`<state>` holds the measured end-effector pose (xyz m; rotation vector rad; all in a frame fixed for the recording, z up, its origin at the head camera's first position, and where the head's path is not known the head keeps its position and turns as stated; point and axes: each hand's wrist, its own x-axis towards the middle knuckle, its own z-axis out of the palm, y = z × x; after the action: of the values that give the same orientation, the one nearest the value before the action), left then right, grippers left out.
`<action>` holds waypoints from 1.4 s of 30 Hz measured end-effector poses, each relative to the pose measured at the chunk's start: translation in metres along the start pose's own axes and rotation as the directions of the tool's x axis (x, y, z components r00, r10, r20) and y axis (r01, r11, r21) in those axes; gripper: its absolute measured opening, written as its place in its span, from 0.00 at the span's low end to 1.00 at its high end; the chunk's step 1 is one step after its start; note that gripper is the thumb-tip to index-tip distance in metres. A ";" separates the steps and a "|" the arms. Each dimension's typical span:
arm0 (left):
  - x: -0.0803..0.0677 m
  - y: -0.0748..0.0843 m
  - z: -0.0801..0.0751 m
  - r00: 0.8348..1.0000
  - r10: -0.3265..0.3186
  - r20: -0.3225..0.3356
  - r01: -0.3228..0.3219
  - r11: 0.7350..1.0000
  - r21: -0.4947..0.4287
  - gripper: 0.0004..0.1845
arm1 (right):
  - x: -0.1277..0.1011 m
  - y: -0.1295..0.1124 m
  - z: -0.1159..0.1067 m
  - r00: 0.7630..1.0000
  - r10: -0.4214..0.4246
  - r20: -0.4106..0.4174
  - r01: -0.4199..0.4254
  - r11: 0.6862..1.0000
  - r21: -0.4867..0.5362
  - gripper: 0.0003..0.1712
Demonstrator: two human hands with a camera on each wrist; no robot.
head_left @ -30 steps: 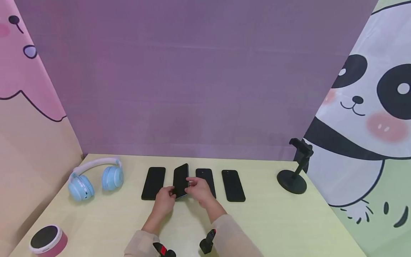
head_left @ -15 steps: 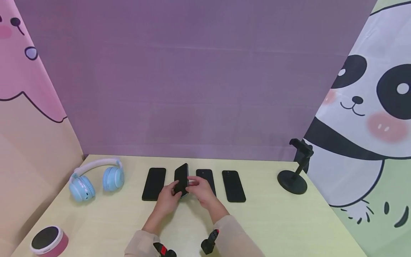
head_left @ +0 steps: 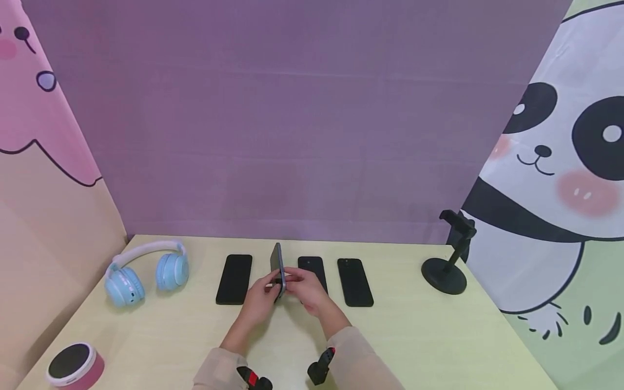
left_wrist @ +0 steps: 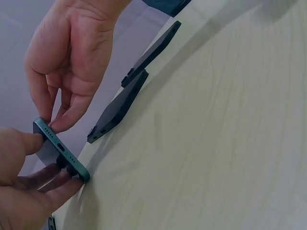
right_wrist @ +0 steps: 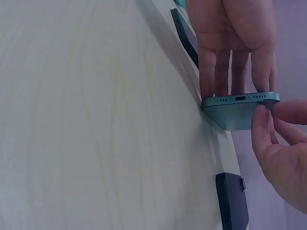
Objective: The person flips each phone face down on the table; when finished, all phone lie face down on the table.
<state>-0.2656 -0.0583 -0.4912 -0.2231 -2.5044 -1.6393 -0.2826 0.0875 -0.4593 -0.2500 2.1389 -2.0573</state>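
table [head_left: 429, 341]: pale yellow-green wood grain, set against a purple backdrop; both hands [head_left: 287, 292] work over its middle, towards the back.
left phone [head_left: 234, 278]: black, flat on the table, just left of the hands.
middle phone [head_left: 312, 266]: black, flat, just behind the hands on the right side, partly hidden by them.
right phone [head_left: 355, 281]: black, flat, a little right of the hands.
tilted phone [head_left: 278, 268]: stands on one long edge on the table, pinched between the hands.
headphones [head_left: 145, 270]: light blue with a white band, well left of the hands.
speaker [head_left: 74, 365]: round, pink with a black top, far left and nearer than the hands, at the front corner.
stand [head_left: 447, 261]: black, round base, well right of the hands.
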 end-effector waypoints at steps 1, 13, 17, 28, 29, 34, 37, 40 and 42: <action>0.000 -0.001 0.000 1.000 -0.006 0.003 0.006 1.000 -0.023 0.22 | 0.000 0.000 0.000 1.000 -0.008 0.004 0.008 1.000 -0.001 0.24; -0.001 -0.002 -0.003 0.996 -0.078 0.046 0.089 0.939 -0.332 0.21 | 0.000 0.001 0.006 1.000 0.005 -0.018 -0.006 1.000 -0.022 0.23; -0.001 -0.001 -0.004 0.995 -0.083 0.048 0.094 0.936 -0.338 0.20 | 0.000 0.002 0.007 1.000 0.004 -0.020 -0.004 1.000 -0.019 0.22; 0.000 0.009 -0.010 0.996 -0.067 -0.053 0.055 0.978 -0.200 0.22 | -0.004 0.007 0.012 1.000 -0.003 0.007 0.004 0.994 -0.113 0.21; 0.000 0.009 -0.011 0.996 -0.060 -0.065 0.048 0.983 -0.176 0.22 | -0.004 0.007 0.012 1.000 -0.005 0.003 0.005 0.991 -0.133 0.21; 0.002 0.010 -0.014 0.993 -0.015 -0.119 0.009 0.998 -0.056 0.21 | -0.003 0.011 0.015 1.000 -0.006 -0.010 0.004 0.978 -0.207 0.20; 0.001 0.011 -0.017 0.991 -0.001 -0.137 -0.002 1.000 -0.025 0.20 | -0.001 0.015 0.016 1.000 -0.006 -0.023 -0.001 0.966 -0.258 0.19; 0.001 0.010 -0.018 0.988 0.000 -0.156 -0.002 1.000 -0.013 0.18 | -0.001 0.017 0.017 0.999 -0.002 -0.045 -0.011 0.957 -0.291 0.18; 0.001 0.009 -0.018 0.987 0.007 -0.163 -0.007 1.000 0.000 0.18 | -0.001 0.018 0.018 0.998 -0.003 -0.057 -0.015 0.951 -0.310 0.18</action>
<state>-0.2642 -0.0715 -0.4754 -0.0928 -2.3791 -1.5867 -0.2777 0.0712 -0.4777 -0.2249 2.4898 -1.7351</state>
